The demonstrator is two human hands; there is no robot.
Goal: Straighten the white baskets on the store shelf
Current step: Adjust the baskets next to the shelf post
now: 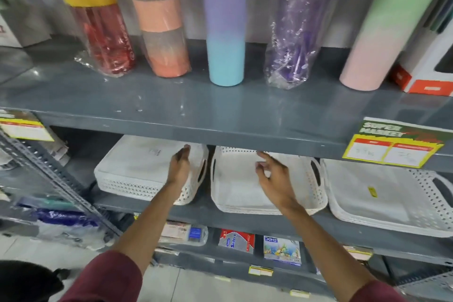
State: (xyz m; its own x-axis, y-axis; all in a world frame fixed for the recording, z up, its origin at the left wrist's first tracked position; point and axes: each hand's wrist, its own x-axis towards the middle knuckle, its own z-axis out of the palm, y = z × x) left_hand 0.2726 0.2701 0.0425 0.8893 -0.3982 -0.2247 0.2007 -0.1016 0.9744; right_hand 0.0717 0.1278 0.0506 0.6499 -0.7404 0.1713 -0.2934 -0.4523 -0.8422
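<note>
Both open hands, left (pixel 180 164) and right (pixel 272 174), hover over white baskets (pixel 240 193).

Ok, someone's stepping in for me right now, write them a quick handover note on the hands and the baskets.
Left hand: open, holding nothing, over the right end of the left basket stack.
Right hand: open, fingers spread, holding nothing, above the middle basket stack.
Baskets: three white stacks side by side on the middle shelf; the right basket stack juts past the front edge.
Done: cannot tell.
Left: the middle and right stacks sit askew; square all three to the shelf edge.
</note>
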